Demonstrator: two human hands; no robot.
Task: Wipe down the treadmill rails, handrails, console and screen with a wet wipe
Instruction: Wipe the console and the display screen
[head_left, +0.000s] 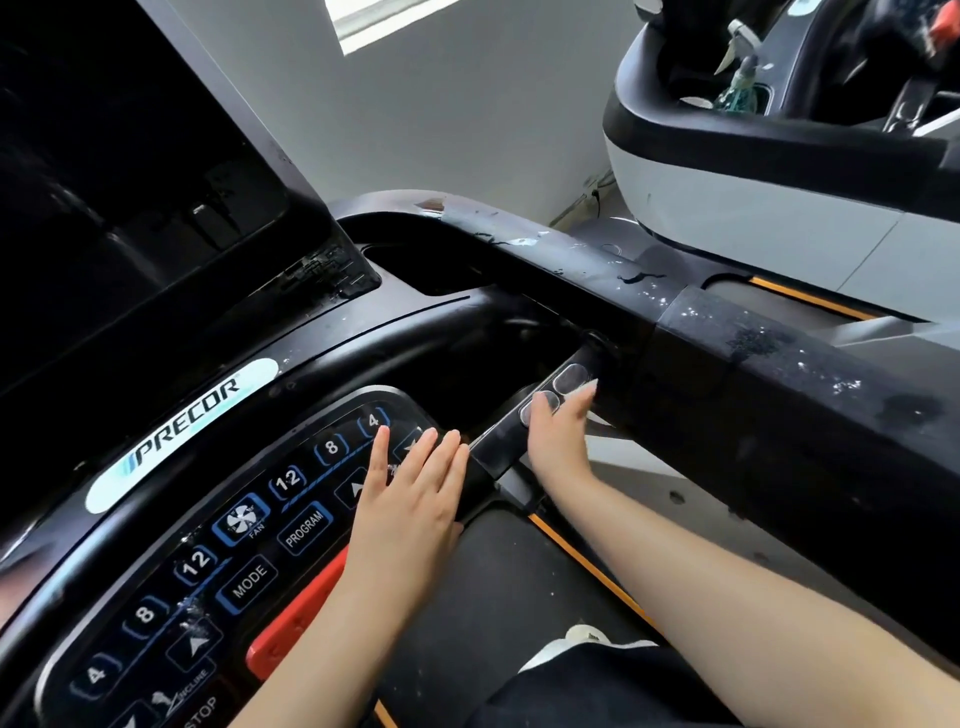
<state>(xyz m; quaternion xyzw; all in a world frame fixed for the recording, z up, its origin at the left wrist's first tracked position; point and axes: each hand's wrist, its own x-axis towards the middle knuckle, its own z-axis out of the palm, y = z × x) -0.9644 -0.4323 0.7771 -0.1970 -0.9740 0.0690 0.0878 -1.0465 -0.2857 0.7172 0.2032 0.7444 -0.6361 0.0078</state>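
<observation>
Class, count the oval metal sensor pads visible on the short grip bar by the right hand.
2: the upper sensor pad lies uncovered; the lower sensor pad sits partly under the right hand. Others may be hidden.

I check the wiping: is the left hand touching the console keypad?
Touching. The head view shows the left hand lying flat on the console keypad, fingers straight, no gap visible.

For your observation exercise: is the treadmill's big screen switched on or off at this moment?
Off, as far as it shows. The screen is uniformly black, carrying only faint reflections, with no lit picture or text.
</observation>
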